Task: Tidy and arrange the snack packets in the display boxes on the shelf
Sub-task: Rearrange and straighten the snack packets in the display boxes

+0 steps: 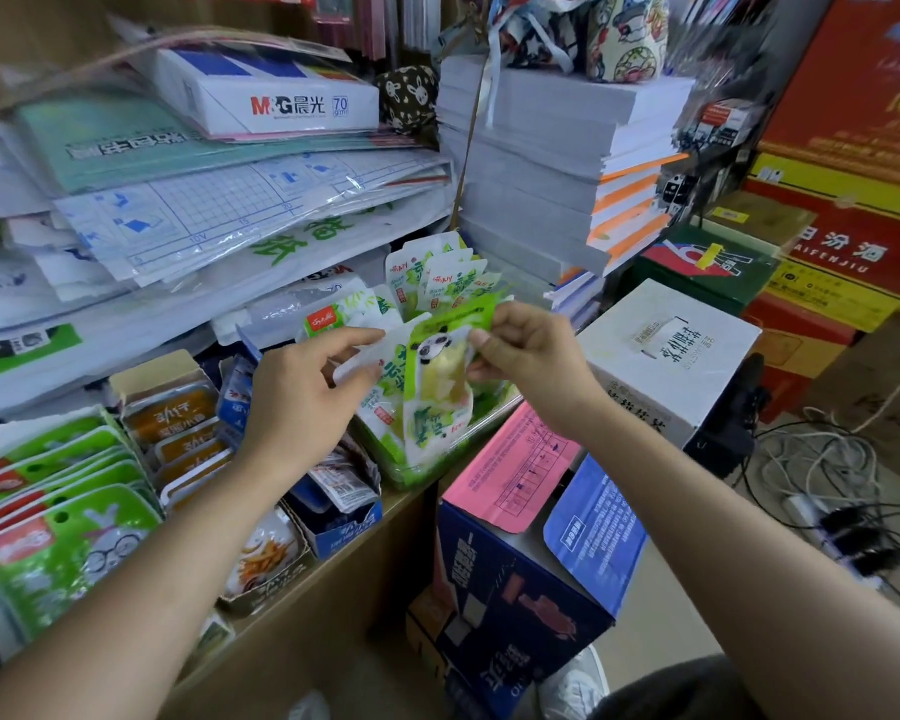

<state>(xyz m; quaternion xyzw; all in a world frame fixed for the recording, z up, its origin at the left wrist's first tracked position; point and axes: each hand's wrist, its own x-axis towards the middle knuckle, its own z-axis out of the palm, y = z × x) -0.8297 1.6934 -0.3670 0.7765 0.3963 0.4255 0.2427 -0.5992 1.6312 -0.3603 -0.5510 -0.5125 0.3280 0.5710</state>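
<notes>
My right hand (526, 356) pinches the top edge of a green-and-white panda snack packet (437, 387) above a clear green display box (427, 470) at the shelf's right end. My left hand (302, 397) reaches in beside it, thumb and fingers on the white packets (365, 361) just left of the panda packet. More packets of the same kind (437, 278) stand upright at the back of that box. To the left sit a blue box of packets (344, 511), a box of orange packets (178, 428) and a row of green rabbit packets (58, 517).
Stacks of plastic-wrapped paper (188, 210) and a ream box (276, 101) overhang the snack boxes. White paper piles (536, 148) rise behind. A dark blue carton with pink flap (510, 563) and a white carton (666, 356) stand below right; cables (827, 475) lie on the floor.
</notes>
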